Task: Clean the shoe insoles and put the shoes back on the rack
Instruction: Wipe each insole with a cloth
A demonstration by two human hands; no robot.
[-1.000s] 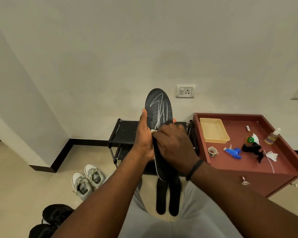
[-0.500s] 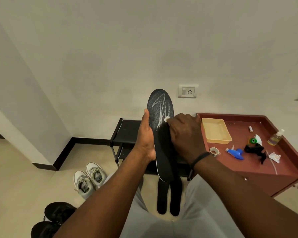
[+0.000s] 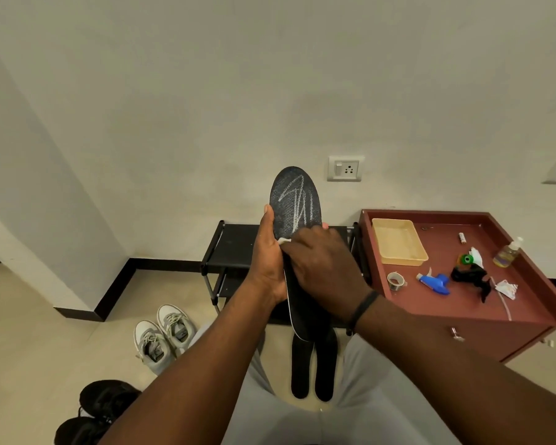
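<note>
A black insole [image 3: 294,200] with white scribble marks on its toe end stands upright in front of me. My left hand [image 3: 268,261] grips its left edge, thumb up along the side. My right hand [image 3: 321,271] presses a small white wipe [image 3: 283,241] against the middle of the insole, fingers curled over it. Two more black insoles [image 3: 313,367] lie on the floor between my knees. A black shoe rack [image 3: 235,245] stands against the wall behind the insole. White sneakers [image 3: 162,335] and black shoes [image 3: 93,412] sit on the floor at the left.
A red-brown cabinet [image 3: 463,309] at the right carries a yellow tray [image 3: 398,242], a blue spray head [image 3: 434,282], a soap bottle [image 3: 507,253], a tape roll [image 3: 395,280] and a black cloth [image 3: 471,274]. A wall socket [image 3: 345,168] is above the rack.
My right hand slid the wipe up the insole toward the scribble, then back down to the middle. The left hand kept its hold on the insole.
</note>
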